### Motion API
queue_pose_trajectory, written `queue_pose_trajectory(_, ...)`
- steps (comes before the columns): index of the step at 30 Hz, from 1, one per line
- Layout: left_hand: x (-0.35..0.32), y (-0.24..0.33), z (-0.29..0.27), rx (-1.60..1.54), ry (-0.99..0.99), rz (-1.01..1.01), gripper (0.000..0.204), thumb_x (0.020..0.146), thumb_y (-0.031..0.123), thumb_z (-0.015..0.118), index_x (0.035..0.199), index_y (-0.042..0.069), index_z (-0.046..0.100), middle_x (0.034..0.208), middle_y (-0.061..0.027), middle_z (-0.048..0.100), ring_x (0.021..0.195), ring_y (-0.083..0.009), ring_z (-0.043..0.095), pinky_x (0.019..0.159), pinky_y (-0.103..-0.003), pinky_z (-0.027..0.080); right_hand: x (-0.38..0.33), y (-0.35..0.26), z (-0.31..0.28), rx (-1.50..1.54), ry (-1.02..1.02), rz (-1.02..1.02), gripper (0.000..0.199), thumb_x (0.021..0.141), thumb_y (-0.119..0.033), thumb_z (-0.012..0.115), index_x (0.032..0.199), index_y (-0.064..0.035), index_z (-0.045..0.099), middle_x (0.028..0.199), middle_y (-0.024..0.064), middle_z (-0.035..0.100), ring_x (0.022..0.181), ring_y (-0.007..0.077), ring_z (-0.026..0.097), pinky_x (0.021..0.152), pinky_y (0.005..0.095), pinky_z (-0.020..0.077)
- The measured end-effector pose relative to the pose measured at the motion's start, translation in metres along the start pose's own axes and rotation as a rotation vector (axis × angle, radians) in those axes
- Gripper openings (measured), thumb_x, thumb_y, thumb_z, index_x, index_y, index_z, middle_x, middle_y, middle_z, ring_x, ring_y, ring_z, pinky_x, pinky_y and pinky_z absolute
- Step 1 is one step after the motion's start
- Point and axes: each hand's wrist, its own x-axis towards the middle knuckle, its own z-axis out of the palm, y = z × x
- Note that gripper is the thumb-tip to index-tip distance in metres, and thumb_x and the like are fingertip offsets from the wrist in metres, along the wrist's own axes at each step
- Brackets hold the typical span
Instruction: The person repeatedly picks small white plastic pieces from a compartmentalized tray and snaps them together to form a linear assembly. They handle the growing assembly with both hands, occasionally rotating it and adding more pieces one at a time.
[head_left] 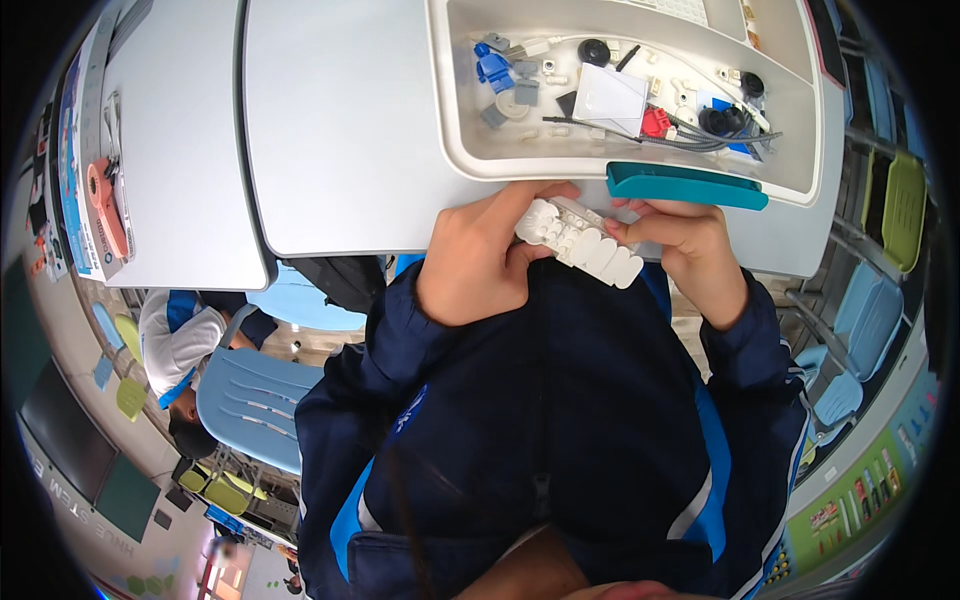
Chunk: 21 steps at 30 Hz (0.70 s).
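Between my two hands, at the table's near edge, is a white assembly of building bricks (pixel 583 243) with studs and rounded pieces along it. My left hand (pixel 482 252) is closed round its left end, thumb below and fingers behind. My right hand (pixel 688 240) pinches the upper right side with thumb and fingers; part of those fingers is hidden behind the bricks. Just beyond my hands stands a white parts tray (pixel 455 150) with a teal handle (pixel 686 186) on its near side, close above my right fingers.
The tray holds blue pieces (pixel 493 68), black wheels (pixel 593 52), a red piece (pixel 655 123), a white card (pixel 611 99) and grey cables. At left, a pink tool (pixel 106 208) lies on a box. A blue chair (pixel 250 405) and a seated person (pixel 185 335) are beyond my left arm.
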Motion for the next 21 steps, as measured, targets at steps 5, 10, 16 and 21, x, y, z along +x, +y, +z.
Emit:
queue_pose_trajectory(5, -0.002, -0.002, -0.005, -0.050, -0.073, -0.046, 0.056, 0.075, -0.006, 0.076, 0.127, 0.011, 0.063, 0.098, -0.0163, 0.071, 0.075, -0.0350, 0.070, 0.067, -0.039, 0.056, 0.005, -0.066, -0.027, -0.239, 0.013, -0.032, 0.049, 0.073, 0.018, 0.059, 0.114, -0.0046, 0.076, 0.100, 0.0158, 0.072, 0.090, 0.0332, 0.071, 0.079, 0.0362, 0.0573)
queue_pose_trajectory(10, -0.001, -0.007, -0.008, -0.068, -0.061, 0.019, 0.056, 0.075, -0.001, 0.080, 0.128, 0.009, 0.064, 0.096, -0.0172, 0.071, 0.078, -0.0352, 0.070, 0.069, -0.039, 0.056, 0.087, -0.085, -0.060, -0.538, -0.024, -0.264, 0.035, 0.081, 0.004, 0.063, 0.114, -0.0039, 0.073, 0.095, 0.0162, 0.073, 0.082, 0.0331, 0.072, 0.073, 0.0374, 0.0575)
queue_pose_trajectory(16, -0.004, -0.004, -0.010, 0.008, -0.066, 0.036, 0.059, 0.074, 0.004, 0.082, 0.129, 0.007, 0.062, 0.094, -0.0173, 0.070, 0.084, -0.0381, 0.069, 0.071, -0.042, 0.055, 0.144, -0.042, -0.042, -1.035, -0.117, -0.399, 0.020, 0.081, -0.005, 0.067, 0.101, -0.0020, 0.068, 0.081, 0.0144, 0.071, 0.079, 0.0322, 0.073, 0.067, 0.0401, 0.0569)
queue_pose_trajectory(21, -0.003, -0.008, -0.010, 0.023, -0.085, 0.070, 0.057, 0.075, 0.007, 0.082, 0.128, 0.003, 0.060, 0.094, -0.0177, 0.069, 0.084, -0.0382, 0.069, 0.070, -0.043, 0.055, 0.133, -0.047, -0.055, -0.817, -0.237, -0.366, 0.025, 0.075, -0.002, 0.069, 0.100, -0.0014, 0.070, 0.085, 0.0115, 0.067, 0.083, 0.0326, 0.069, 0.069, 0.0404, 0.0547)
